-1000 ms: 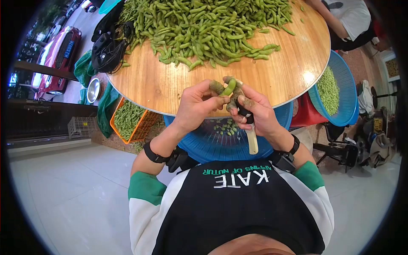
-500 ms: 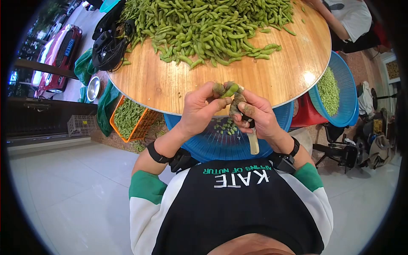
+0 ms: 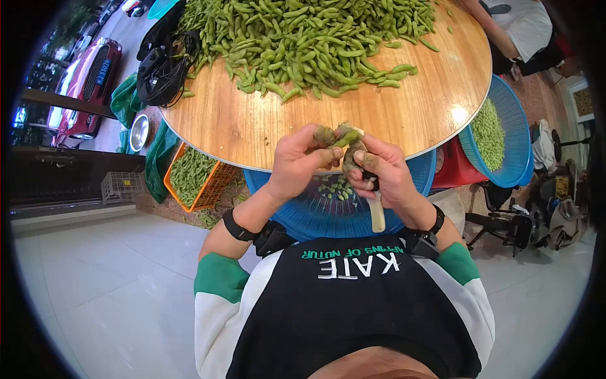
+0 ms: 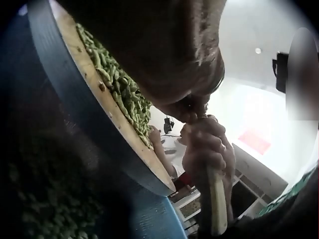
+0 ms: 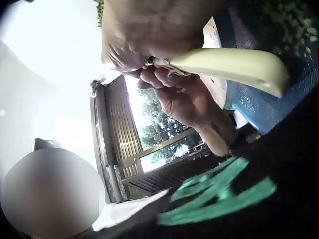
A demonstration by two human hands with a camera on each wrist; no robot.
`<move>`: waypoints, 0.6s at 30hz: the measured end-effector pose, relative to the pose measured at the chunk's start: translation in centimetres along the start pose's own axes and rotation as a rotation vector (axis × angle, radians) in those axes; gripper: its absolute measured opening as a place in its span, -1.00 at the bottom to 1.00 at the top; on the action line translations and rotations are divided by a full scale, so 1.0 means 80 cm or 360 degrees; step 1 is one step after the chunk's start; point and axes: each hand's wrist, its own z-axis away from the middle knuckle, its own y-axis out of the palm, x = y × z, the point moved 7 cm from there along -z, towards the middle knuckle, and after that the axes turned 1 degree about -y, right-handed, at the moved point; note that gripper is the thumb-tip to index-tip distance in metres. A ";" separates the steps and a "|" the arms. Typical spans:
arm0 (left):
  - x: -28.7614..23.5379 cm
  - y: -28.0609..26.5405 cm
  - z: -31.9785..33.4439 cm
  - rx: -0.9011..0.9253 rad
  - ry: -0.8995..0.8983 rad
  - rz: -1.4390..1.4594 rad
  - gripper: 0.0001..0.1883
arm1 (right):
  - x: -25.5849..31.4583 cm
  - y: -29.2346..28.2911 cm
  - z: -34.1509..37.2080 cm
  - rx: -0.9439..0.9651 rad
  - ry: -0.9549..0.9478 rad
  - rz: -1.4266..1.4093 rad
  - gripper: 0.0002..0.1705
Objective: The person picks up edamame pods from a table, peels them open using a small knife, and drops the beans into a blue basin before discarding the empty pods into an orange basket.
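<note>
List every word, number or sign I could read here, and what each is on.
"KATE": in white, upside down, on the black sweatshirt.
"APPINS OF NUTUR": in green, same sweatshirt; ends uncertain.
"3307": licence plate on the red car; other characters too blurred.
Yellowish label on the grey crate: too small to read.
</note>
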 end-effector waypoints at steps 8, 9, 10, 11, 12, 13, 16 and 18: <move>0.017 0.023 0.003 0.0251 -0.0662 0.1156 -0.87 | -0.012 0.000 0.006 0.0280 0.0205 -0.0644 -0.64; 0.008 0.007 -0.004 0.0162 -0.0364 0.0289 -0.88 | -0.015 -0.008 0.004 0.0153 0.0219 -0.0672 -0.63; -0.008 0.000 -0.006 0.0066 -0.0053 -0.0571 -0.87 | -0.019 -0.010 0.003 0.0151 0.0218 -0.0675 -0.63; -0.006 0.000 -0.006 0.0070 -0.0056 -0.0572 -0.87 | -0.024 -0.013 0.003 0.0130 0.0236 -0.0693 -0.62; -0.030 0.007 -0.002 0.0033 0.0443 -0.1092 -0.85 | -0.027 -0.015 0.003 0.0108 0.0253 -0.0710 -0.61; -0.050 0.022 0.009 -0.0011 0.0951 -0.1598 -0.83 | -0.027 -0.012 0.004 0.0104 0.0254 -0.0712 -0.61; -0.057 0.021 0.011 -0.0060 0.0986 -0.1444 -0.86 | -0.024 -0.002 0.003 0.0151 0.0257 -0.0665 -0.61; -0.056 0.014 0.011 -0.0037 0.0839 -0.1206 -0.90 | -0.022 -0.005 0.002 0.0159 0.0178 -0.0510 -0.63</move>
